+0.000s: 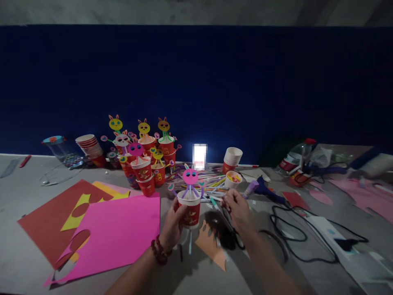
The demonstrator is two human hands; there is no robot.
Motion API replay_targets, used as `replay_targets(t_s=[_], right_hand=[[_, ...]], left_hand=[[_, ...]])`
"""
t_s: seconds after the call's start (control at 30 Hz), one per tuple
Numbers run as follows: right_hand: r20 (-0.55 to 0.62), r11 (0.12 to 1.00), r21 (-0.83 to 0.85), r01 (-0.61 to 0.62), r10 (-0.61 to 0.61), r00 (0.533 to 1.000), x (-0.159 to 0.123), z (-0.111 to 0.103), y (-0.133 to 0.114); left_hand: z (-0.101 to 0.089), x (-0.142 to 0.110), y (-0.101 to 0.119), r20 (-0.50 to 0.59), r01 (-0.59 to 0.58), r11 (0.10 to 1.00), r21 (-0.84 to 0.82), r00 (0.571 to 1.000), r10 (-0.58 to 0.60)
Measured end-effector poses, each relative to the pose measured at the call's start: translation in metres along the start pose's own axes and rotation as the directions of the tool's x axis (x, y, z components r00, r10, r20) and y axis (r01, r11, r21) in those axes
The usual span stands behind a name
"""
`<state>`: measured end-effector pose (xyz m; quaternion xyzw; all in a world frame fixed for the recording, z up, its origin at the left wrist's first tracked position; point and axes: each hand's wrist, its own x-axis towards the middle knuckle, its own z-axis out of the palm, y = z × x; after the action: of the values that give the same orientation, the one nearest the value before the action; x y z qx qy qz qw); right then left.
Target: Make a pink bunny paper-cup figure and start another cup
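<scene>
My left hand is wrapped round the side of a red paper cup with a white rim, which stands upright. Out of the cup rises a pink paper face with ears and blue eyes, with purple arms ending in small round paper hands. To the right of the cup, my right hand is closed with the fingers pinched together; whatever they hold is too small or hidden. Below it lie dark-handled scissors, partly covered by its shadow. A teal-tipped pen lies between cup and hand.
Several finished cup figures stand back left beside stacked cups. Pink card covers the left front. Behind are a bright blurred screen, loose sticks and a cup of yellow scraps. Right: glue gun, cable, power strip.
</scene>
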<state>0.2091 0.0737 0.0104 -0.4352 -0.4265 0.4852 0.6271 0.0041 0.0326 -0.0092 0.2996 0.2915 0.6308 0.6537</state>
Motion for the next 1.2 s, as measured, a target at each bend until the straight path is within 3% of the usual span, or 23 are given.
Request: replay_targets(t_s=[0.1,0.27,0.47,0.67,0.87,1.03,1.2], right_hand=[[0.004,0.999,-0.043,0.000,0.000,1.000,0.002,-0.001,0.006],[0.058,0.991,-0.124,-0.060,0.067,0.996,0.000,-0.001,0.007],[0.075,0.989,-0.138,-0.046,0.056,0.996,-0.004,0.003,0.007],[0.158,0.955,-0.296,-0.032,0.082,0.984,-0.009,0.007,0.018],[0.363,0.944,-0.307,0.119,0.001,0.932,-0.018,0.012,0.023],[0.399,0.981,-0.194,-0.006,0.085,0.913,-0.027,0.016,0.022],[0.558,0.977,-0.211,0.038,0.089,0.825,-0.040,0.028,0.019]], left_hand=[[0.000,0.000,0.000,-0.013,0.049,0.998,-0.045,0.999,-0.050],[-0.001,0.001,-0.002,-0.024,0.060,0.996,-0.073,0.998,-0.062],[-0.002,0.000,-0.005,-0.056,0.051,0.995,-0.088,0.997,-0.056],[0.000,-0.002,-0.008,-0.016,0.082,0.994,-0.067,0.996,-0.083],[-0.001,-0.004,-0.013,0.066,0.044,0.999,-0.025,0.997,-0.042],[-0.001,-0.002,-0.011,0.048,0.001,1.000,0.013,0.999,-0.002],[-0.004,0.000,-0.014,0.035,-0.032,0.996,0.078,0.999,0.029]])
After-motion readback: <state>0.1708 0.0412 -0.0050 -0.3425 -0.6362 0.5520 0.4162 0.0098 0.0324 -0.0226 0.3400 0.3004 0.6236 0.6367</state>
